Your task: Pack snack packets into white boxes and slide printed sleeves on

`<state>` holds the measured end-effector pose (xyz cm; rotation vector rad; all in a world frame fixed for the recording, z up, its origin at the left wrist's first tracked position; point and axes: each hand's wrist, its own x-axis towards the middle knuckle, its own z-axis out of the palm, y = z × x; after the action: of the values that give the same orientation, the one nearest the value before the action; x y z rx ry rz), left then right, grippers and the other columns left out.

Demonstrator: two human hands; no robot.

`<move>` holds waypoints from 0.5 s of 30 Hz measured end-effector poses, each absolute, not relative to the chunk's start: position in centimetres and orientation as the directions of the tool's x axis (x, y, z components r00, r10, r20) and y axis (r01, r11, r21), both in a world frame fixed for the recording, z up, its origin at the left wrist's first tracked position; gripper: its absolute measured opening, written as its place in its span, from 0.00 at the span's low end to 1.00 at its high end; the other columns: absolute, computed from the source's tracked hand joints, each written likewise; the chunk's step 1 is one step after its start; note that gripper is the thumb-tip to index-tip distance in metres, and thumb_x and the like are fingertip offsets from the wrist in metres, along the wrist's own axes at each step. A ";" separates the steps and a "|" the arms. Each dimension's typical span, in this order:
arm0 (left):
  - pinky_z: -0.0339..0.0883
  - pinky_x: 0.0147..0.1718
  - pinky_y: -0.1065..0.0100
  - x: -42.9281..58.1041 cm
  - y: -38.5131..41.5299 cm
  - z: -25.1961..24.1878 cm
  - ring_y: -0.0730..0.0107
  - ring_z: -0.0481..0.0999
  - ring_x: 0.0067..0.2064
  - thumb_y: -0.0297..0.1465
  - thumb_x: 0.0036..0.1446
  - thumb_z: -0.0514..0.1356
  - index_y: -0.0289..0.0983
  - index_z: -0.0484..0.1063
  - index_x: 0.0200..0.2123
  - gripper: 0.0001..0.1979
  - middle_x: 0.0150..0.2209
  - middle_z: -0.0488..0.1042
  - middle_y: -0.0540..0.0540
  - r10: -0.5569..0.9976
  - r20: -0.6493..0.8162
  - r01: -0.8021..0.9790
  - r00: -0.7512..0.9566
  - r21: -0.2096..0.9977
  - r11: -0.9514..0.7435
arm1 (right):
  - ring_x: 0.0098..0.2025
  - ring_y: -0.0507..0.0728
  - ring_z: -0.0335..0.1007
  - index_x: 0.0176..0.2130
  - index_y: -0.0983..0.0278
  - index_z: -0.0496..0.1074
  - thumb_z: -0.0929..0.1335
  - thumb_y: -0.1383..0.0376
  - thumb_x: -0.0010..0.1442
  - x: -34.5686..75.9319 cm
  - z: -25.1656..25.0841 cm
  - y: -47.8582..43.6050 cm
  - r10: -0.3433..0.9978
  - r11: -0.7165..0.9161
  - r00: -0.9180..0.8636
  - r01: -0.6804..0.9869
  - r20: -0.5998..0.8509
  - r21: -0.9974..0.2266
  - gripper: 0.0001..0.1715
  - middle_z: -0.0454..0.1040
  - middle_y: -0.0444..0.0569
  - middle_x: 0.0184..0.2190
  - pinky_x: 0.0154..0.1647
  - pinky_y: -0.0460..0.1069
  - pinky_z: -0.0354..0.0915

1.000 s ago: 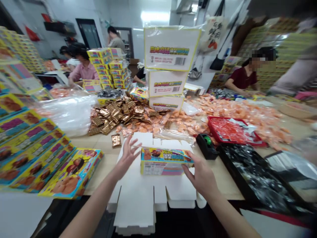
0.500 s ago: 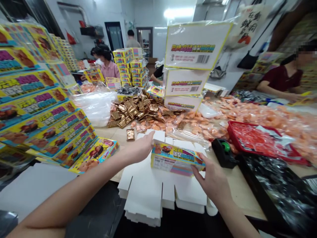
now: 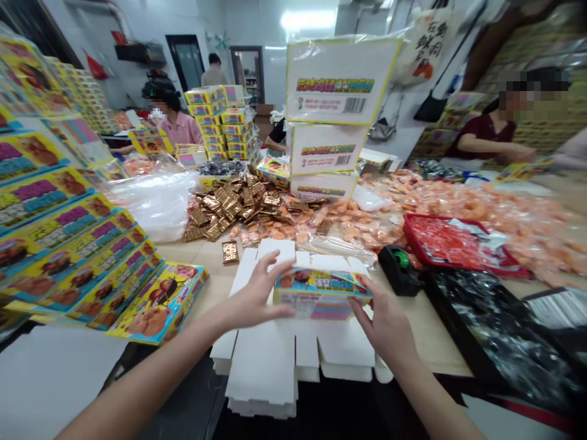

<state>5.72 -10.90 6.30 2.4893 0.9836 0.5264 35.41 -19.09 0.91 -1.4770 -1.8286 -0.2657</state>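
A small colourful snack box [image 3: 321, 294] sits between both my hands above a stack of flat white carton blanks [image 3: 275, 360]. My left hand [image 3: 254, 296] grips its left end, thumb on the near side and fingers curled over the top. My right hand [image 3: 385, 321] holds its right end with the fingers wrapped round the corner. Just beyond the box lies a single brown sachet [image 3: 230, 251], with a heap of brown sachets [image 3: 233, 205] and orange sweets [image 3: 348, 223] behind it.
Colourful filled boxes [image 3: 82, 244] are stacked at the left. Tall white cartons [image 3: 328, 116] stand mid-table. A black tape dispenser [image 3: 397, 269], a red tray [image 3: 458, 244] and a black tray [image 3: 495, 324] lie to the right. Other people work at the far tables.
My left hand, open beside the box a second ago, has closed on its left end. The box was lifted and tilted, and now sits level and lower between both hands.
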 end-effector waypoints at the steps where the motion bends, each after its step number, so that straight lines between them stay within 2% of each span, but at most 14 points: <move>1: 0.58 0.60 0.50 5.1 -11.6 5.4 0.49 0.47 0.68 0.41 0.60 0.60 0.48 0.48 0.66 0.35 0.68 0.44 0.38 0.648 0.233 0.490 0.725 0.486 -0.723 | 0.52 0.63 0.70 0.59 0.62 0.61 0.67 0.58 0.63 35.7 0.8 -19.3 0.784 0.328 -0.005 0.852 0.621 -0.408 0.27 0.72 0.57 0.52 0.50 0.58 0.68; 4: 0.55 0.62 0.49 3.3 -12.7 3.7 0.52 0.45 0.69 0.31 0.64 0.56 0.52 0.57 0.62 0.25 0.68 0.41 0.43 0.532 0.368 0.414 0.763 0.355 -0.838 | 0.61 0.64 0.62 0.49 0.60 0.69 0.63 0.52 0.65 36.1 1.0 -19.2 0.905 0.241 0.193 0.502 0.379 -0.830 0.19 0.65 0.56 0.60 0.55 0.60 0.65; 6: 0.54 0.62 0.47 3.2 -12.9 4.3 0.49 0.46 0.69 0.32 0.63 0.57 0.50 0.59 0.61 0.24 0.68 0.42 0.42 0.479 0.397 0.406 0.783 0.257 -0.877 | 0.60 0.64 0.64 0.42 0.60 0.69 0.64 0.49 0.63 35.5 1.6 -18.6 0.938 0.104 0.304 0.206 0.165 -0.973 0.19 0.65 0.55 0.61 0.56 0.60 0.64; 8: 0.55 0.61 0.45 4.6 -12.9 5.9 0.46 0.46 0.68 0.37 0.61 0.59 0.44 0.62 0.58 0.22 0.68 0.45 0.39 0.477 0.358 0.434 0.802 0.199 -0.879 | 0.57 0.63 0.66 0.44 0.59 0.67 0.68 0.49 0.60 34.3 2.3 -17.8 0.949 0.036 0.315 -0.013 0.030 -0.999 0.20 0.67 0.54 0.59 0.56 0.59 0.63; 11: 0.57 0.59 0.44 9.0 -13.4 8.4 0.41 0.51 0.67 0.44 0.57 0.62 0.35 0.66 0.52 0.25 0.67 0.48 0.31 0.568 0.277 0.555 0.775 0.132 -0.821 | 0.56 0.60 0.68 0.58 0.55 0.60 0.69 0.51 0.59 32.4 2.6 -17.1 0.958 0.051 0.286 -0.222 -0.015 -0.974 0.31 0.67 0.52 0.59 0.56 0.57 0.64; 13: 0.64 0.53 0.45 12.2 -13.9 9.1 0.40 0.63 0.61 0.41 0.56 0.63 0.35 0.63 0.57 0.29 0.66 0.52 0.26 0.620 0.219 0.622 0.754 0.069 -0.780 | 0.57 0.59 0.67 0.62 0.53 0.56 0.68 0.51 0.60 32.4 2.1 -17.2 0.962 0.076 0.274 -0.316 -0.014 -0.946 0.34 0.65 0.51 0.61 0.56 0.56 0.63; 15: 0.69 0.44 0.48 14.3 -14.2 9.0 0.45 0.73 0.51 0.35 0.58 0.62 0.43 0.53 0.65 0.34 0.61 0.61 0.29 0.645 0.133 0.650 0.753 0.005 -0.760 | 0.57 0.59 0.67 0.61 0.55 0.58 0.65 0.49 0.61 34.2 0.9 -17.5 0.939 0.086 0.342 -0.308 -0.026 -0.947 0.33 0.68 0.51 0.58 0.55 0.56 0.64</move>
<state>14.30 -14.16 9.01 2.9800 1.1008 0.2018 34.21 -17.50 0.85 -1.0950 -0.7375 1.0681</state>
